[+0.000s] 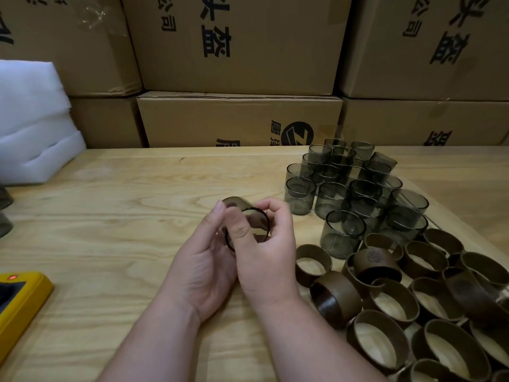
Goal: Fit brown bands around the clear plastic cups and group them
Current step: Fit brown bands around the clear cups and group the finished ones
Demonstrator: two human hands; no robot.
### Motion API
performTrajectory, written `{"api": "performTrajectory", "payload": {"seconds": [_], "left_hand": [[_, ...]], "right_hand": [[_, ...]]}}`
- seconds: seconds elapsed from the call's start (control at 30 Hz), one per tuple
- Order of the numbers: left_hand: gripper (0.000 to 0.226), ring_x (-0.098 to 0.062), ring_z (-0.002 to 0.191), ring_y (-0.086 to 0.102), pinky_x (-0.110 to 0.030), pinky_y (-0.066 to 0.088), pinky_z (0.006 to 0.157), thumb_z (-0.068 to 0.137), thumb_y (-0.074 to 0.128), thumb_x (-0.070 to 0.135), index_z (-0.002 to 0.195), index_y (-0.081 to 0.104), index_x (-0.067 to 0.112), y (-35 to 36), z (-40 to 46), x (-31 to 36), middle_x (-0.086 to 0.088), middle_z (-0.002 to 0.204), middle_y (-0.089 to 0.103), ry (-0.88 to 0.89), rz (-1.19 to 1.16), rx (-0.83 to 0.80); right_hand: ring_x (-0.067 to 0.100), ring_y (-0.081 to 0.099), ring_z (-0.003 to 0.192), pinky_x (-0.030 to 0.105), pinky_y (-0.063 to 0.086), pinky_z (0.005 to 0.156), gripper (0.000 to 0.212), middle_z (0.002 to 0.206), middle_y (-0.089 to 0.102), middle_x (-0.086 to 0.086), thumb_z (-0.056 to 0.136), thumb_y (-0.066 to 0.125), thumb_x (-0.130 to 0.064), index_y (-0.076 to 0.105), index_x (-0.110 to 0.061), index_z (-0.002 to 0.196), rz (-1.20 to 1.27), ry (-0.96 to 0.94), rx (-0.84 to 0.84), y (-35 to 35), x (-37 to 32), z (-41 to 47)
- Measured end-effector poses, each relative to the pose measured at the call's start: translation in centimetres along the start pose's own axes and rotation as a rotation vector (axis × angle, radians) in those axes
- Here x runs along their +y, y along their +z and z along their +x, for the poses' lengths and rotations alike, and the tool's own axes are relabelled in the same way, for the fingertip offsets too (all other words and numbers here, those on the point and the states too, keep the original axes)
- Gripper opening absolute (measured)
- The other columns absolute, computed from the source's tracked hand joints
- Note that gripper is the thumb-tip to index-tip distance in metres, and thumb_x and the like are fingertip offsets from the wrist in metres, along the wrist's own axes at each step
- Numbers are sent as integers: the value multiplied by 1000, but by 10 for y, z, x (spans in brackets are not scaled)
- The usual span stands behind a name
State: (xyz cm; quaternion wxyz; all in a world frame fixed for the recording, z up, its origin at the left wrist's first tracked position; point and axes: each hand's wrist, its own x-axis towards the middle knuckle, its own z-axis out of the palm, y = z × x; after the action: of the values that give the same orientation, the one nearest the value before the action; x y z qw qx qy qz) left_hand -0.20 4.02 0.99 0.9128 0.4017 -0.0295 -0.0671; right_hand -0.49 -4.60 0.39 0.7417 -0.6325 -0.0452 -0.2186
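Observation:
Above the middle of the wooden table [110, 216], both my hands hold one smoky clear cup [254, 220], tipped so that its dark rim faces me. My left hand [206, 260] cradles it from the left with the forefinger along its far wall. My right hand [264, 252] grips the rim, thumb across the opening. No brown band shows on this cup. Several bare clear cups [355, 188] stand grouped at the right. In front of them lies a heap of several brown bands [385, 304].
Stacked cardboard boxes [239, 117] wall off the table's far edge. White foam sheets [33, 125] lie at the back left. A yellow device [19, 304] with a red light sits at the near left edge, and parts of two dark cups [4, 213] show at the left border.

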Motion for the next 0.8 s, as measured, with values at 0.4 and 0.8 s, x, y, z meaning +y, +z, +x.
{"api": "performTrajectory", "payload": {"seconds": [0.4, 0.8], "left_hand": [[20, -19, 86, 74, -33, 61, 79, 89, 63, 28, 84, 80, 18, -8, 2, -1, -8, 90, 74, 70, -4, -58], [45, -28, 94, 76, -43, 63, 73, 88, 58, 46, 126, 67, 23, -3, 3, -1, -14, 106, 77, 71, -43, 122]], "right_hand": [[10, 70, 92, 41, 57, 86, 32, 93, 74, -9, 97, 44, -46, 71, -29, 93, -89, 45, 115, 1, 8, 7], [2, 59, 108, 17, 50, 86, 41, 120, 58, -14, 74, 64, -61, 60, -42, 109, -114, 15, -39, 4, 0, -4]]}}
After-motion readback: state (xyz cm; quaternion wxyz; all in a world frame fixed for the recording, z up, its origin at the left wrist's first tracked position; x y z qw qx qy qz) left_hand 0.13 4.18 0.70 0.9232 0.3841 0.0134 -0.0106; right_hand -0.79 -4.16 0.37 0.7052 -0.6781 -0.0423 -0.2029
